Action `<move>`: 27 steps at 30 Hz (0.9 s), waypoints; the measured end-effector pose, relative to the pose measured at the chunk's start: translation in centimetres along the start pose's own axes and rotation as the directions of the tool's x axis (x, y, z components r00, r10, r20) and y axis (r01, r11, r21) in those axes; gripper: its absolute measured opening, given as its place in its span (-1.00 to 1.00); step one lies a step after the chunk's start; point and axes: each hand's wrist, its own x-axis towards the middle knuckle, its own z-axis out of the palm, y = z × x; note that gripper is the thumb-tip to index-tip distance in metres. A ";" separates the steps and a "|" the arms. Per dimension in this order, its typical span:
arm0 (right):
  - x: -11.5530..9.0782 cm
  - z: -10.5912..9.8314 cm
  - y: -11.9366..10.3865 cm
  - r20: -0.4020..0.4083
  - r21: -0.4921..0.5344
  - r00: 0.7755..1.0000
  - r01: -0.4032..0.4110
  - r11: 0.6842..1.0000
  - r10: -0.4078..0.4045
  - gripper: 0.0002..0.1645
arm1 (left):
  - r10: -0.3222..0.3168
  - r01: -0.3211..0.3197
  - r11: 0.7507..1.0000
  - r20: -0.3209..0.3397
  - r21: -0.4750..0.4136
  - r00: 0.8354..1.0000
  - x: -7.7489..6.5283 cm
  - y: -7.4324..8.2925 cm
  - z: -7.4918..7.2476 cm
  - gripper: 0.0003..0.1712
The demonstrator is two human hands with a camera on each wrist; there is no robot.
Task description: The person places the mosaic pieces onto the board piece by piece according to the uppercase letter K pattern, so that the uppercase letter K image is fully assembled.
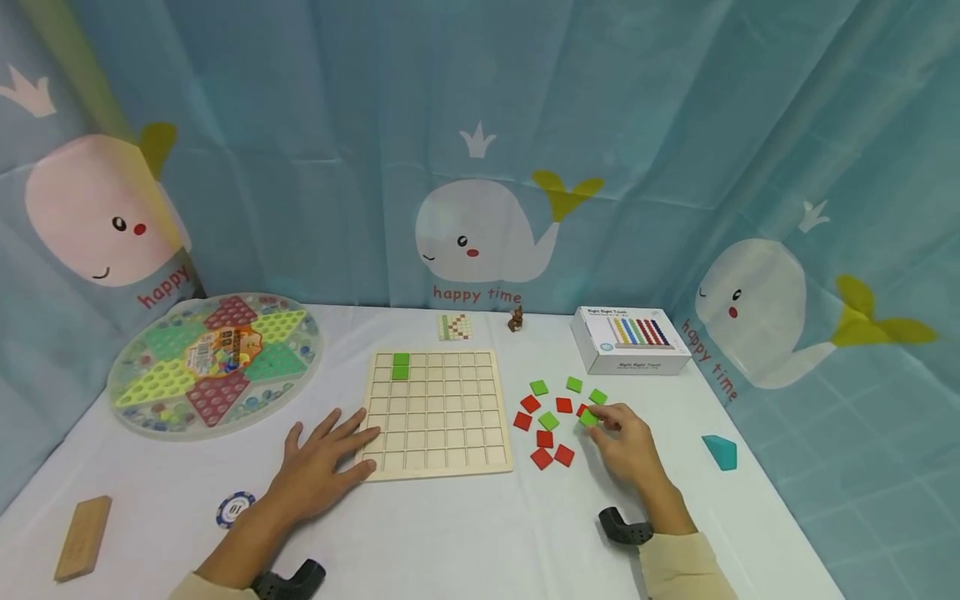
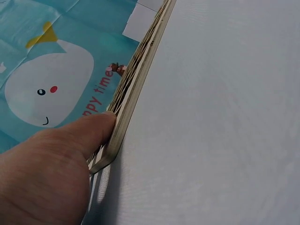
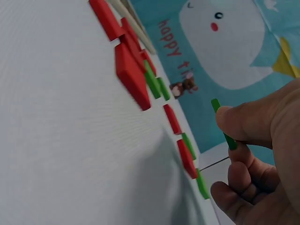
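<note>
My left hand point(image 1: 318, 471) rests with spread fingers on the left edge of a wooden grid board point(image 1: 457, 423). In the left wrist view its thumb point(image 2: 93, 131) lies against the board's rim point(image 2: 136, 89). Two green square tiles point(image 1: 401, 367) sit one below the other in the grid's upper left. To the board's right, my right hand point(image 1: 628, 442) pinches a green tile point(image 1: 588, 418) between thumb and finger. The right wrist view shows this tile point(image 3: 215, 104) held on edge, above the table. Several loose red tiles point(image 1: 544, 439) and green tiles point(image 1: 539, 387) lie scattered near that hand.
Behind the board are a small pattern card point(image 1: 454, 327) and a brown figurine point(image 1: 515, 318). A white box point(image 1: 632, 342) stands back right, with a teal piece point(image 1: 722, 452) at far right. Leftward lie a round marble game board point(image 1: 213, 362), a poker chip point(image 1: 236, 509) and a wooden block point(image 1: 82, 538).
</note>
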 end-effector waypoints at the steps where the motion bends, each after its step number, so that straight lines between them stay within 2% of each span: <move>1: 0.0 -0.2 -0.2 -0.003 0.011 1.000 0.015 1.000 -0.015 -0.64 | 0.001 -0.001 1.000 -0.002 0.001 1.000 0.0 0.0 0.0 -0.41; 5: 0.1 -0.5 -0.7 -0.018 0.058 0.996 0.093 0.994 -0.092 -0.65 | 0.008 -0.008 1.000 -0.017 0.000 1.000 0.0 0.0 0.0 -0.42; 10: 0.4 -0.8 -1.9 -0.014 0.122 0.980 0.200 0.972 -0.200 -0.63 | -0.003 0.003 1.000 -0.003 -0.003 1.000 -0.1 -0.1 0.1 -0.41; 14: 0.9 -1.2 -3.1 -0.005 0.138 0.973 0.228 0.964 -0.230 -0.63 | -0.010 0.010 1.000 0.010 -0.002 1.000 -0.1 -0.1 0.1 -0.40; 22: 2.4 -1.1 -5.8 -0.010 0.180 0.950 0.309 0.934 -0.312 -0.61 | 0.009 -0.009 1.000 -0.021 0.000 1.000 -0.1 -0.1 0.2 -0.41; 27: 3.3 -0.7 -7.6 -0.007 0.181 0.944 0.325 0.928 -0.329 -0.64 | 0.011 -0.011 1.000 -0.017 -0.005 1.000 -0.1 0.2 0.3 -0.42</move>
